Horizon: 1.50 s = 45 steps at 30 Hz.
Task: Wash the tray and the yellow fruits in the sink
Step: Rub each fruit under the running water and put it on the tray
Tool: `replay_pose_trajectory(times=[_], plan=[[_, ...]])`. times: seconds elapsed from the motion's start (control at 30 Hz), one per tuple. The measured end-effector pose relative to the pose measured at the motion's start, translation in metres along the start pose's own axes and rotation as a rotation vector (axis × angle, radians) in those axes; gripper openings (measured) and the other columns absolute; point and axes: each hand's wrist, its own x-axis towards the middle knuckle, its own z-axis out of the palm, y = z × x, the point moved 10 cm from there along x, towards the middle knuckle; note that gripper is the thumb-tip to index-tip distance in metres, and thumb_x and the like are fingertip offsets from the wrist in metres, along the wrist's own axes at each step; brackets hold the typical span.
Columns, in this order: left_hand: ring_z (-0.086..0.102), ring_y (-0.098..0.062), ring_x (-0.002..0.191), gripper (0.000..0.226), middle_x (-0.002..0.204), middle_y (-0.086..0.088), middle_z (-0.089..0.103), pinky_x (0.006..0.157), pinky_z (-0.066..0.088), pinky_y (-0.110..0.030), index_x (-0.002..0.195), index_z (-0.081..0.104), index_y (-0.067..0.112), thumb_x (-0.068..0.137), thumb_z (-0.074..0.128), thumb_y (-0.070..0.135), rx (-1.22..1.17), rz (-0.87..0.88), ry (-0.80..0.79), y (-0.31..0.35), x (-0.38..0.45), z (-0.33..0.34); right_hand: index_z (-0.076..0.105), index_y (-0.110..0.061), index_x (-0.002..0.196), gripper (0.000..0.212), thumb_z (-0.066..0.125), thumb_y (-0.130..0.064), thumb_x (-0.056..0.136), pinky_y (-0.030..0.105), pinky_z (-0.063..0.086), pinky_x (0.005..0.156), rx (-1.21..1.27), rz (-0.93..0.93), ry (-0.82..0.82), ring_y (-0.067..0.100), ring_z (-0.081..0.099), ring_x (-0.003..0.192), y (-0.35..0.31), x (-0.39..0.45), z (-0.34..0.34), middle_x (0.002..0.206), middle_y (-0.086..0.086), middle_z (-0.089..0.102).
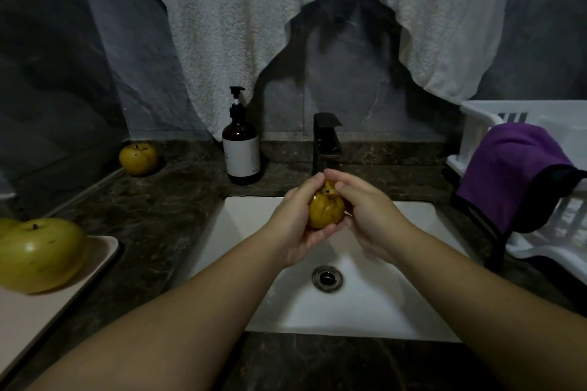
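Forearms reach in from the near edge and meet over the sink (365, 311), a white basin sunk into the dark marbled counter (143, 200). A pale towel (222, 25) is hung across the far wall, its lower edge falling behind the soap bottle (241, 149). At the right, a white rack (476, 130) is set on the counter with a purple cloth (514, 168) draped over its near rim. At the near left, a beige tray (63, 295) is laid on the counter, and a large yellow-green fruit (41, 257) is carried on its far end; part of another fruit (6, 225) is seen just beyond it at the frame edge. A black tap (327, 143) is fixed at the far side of the sink, just behind the hands. A third, darker fruit (138, 158) is left on the counter at the far left, by the wall. The left hand (295, 225) is curled under and around a wet yellow fruit (326, 211), held above the basin in front of the tap. The right hand (365, 216) is closed against the fruit's right side, with its fingers (340, 178) bent over the top near the stem. A metal drain (327, 278) is seen in the basin floor below the hands.
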Motion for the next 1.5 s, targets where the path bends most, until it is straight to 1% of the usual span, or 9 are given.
replay_pose_trajectory(times=[0.1, 0.23, 0.37, 0.6, 0.8, 0.97, 1.23, 1.4, 1.5], plan=[[0.077, -0.034, 0.099, 0.057, 0.129, -0.018, 0.068, 0.054, 0.059, -0.026, 0.137, 0.06, 0.027, 0.091, 0.071, 0.058, 0.034, 0.006, -0.004, -0.002, 0.001, 0.003, 0.072, -0.039, 0.113, 0.021, 0.062, -0.025, 0.101, 0.034, 0.06, 0.089, -0.066, -0.005, 0.04, 0.013, 0.068, 0.11, 0.002, 0.0, -0.004, 0.12, -0.005, 0.071], [0.075, -0.036, 0.105, 0.054, 0.131, -0.017, 0.068, 0.054, 0.059, -0.028, 0.138, 0.059, 0.029, 0.094, 0.064, 0.061, 0.022, 0.018, 0.025, -0.001, 0.002, 0.0, 0.078, -0.037, 0.105, 0.029, 0.063, -0.013, 0.099, 0.027, 0.06, 0.077, 0.042, 0.019, -0.015, 0.011, 0.073, 0.1, 0.004, 0.002, -0.001, 0.11, -0.007, 0.076], [0.077, -0.036, 0.1, 0.056, 0.128, -0.017, 0.07, 0.057, 0.061, -0.032, 0.14, 0.058, 0.028, 0.096, 0.061, 0.062, -0.025, -0.01, 0.019, -0.003, 0.001, 0.001, 0.069, -0.05, 0.11, 0.024, 0.063, -0.029, 0.101, 0.028, 0.059, 0.083, -0.14, -0.032, -0.005, 0.012, 0.065, 0.112, 0.001, 0.001, -0.001, 0.123, -0.011, 0.066], [0.076, -0.036, 0.103, 0.063, 0.119, -0.022, 0.074, 0.083, 0.064, -0.045, 0.139, 0.06, 0.011, 0.106, 0.038, 0.061, -0.248, -0.083, 0.014, -0.007, -0.002, -0.001, 0.011, -0.045, 0.16, 0.092, 0.073, -0.037, 0.092, 0.031, 0.033, 0.118, -1.059, -0.216, -0.153, 0.009, 0.025, 0.146, -0.002, -0.007, 0.021, 0.168, -0.014, 0.004], [0.075, -0.036, 0.104, 0.063, 0.115, -0.025, 0.074, 0.082, 0.064, -0.045, 0.132, 0.061, 0.006, 0.106, 0.04, 0.059, -0.251, -0.089, -0.005, -0.005, -0.006, 0.002, 0.043, -0.033, 0.147, 0.079, 0.084, -0.042, 0.079, 0.024, 0.038, 0.103, -1.102, -0.388, 0.02, 0.013, 0.045, 0.134, -0.025, -0.01, 0.009, 0.154, -0.009, 0.036], [0.075, -0.034, 0.105, 0.063, 0.117, -0.022, 0.075, 0.082, 0.064, -0.041, 0.134, 0.062, 0.009, 0.104, 0.044, 0.061, -0.245, -0.093, -0.03, -0.007, -0.008, 0.007, 0.034, -0.041, 0.153, 0.085, 0.081, -0.038, 0.083, 0.036, 0.04, 0.113, -1.149, -0.364, -0.058, 0.014, 0.033, 0.146, -0.017, -0.009, 0.016, 0.165, -0.011, 0.021], [0.075, -0.027, 0.107, 0.065, 0.122, -0.013, 0.075, 0.077, 0.064, -0.038, 0.135, 0.064, 0.018, 0.096, 0.053, 0.069, -0.04, -0.116, -0.079, -0.01, -0.015, 0.016, 0.02, -0.048, 0.152, 0.098, 0.083, -0.035, 0.078, 0.033, 0.046, 0.1, -1.235, -0.381, -0.041, 0.02, 0.044, 0.135, -0.015, -0.003, 0.014, 0.157, -0.012, 0.021], [0.07, -0.029, 0.118, 0.06, 0.132, -0.016, 0.07, 0.092, 0.061, -0.042, 0.143, 0.058, 0.014, 0.099, 0.056, 0.056, -0.015, -0.01, -0.092, 0.0, -0.015, 0.021, 0.027, -0.052, 0.142, 0.097, 0.074, -0.072, 0.059, 0.021, 0.046, 0.071, -0.957, -0.21, 0.069, 0.002, 0.055, 0.098, -0.015, 0.001, -0.008, 0.115, -0.023, 0.047], [0.07, -0.033, 0.119, 0.066, 0.136, -0.02, 0.066, 0.103, 0.056, -0.048, 0.146, 0.052, 0.012, 0.096, 0.062, 0.054, -0.066, 0.021, -0.117, 0.004, -0.014, 0.024, 0.043, -0.035, 0.133, 0.096, 0.061, -0.089, 0.055, 0.028, 0.053, 0.074, -0.647, -0.059, 0.103, 0.006, 0.064, 0.095, -0.006, 0.004, -0.018, 0.111, -0.013, 0.062]])
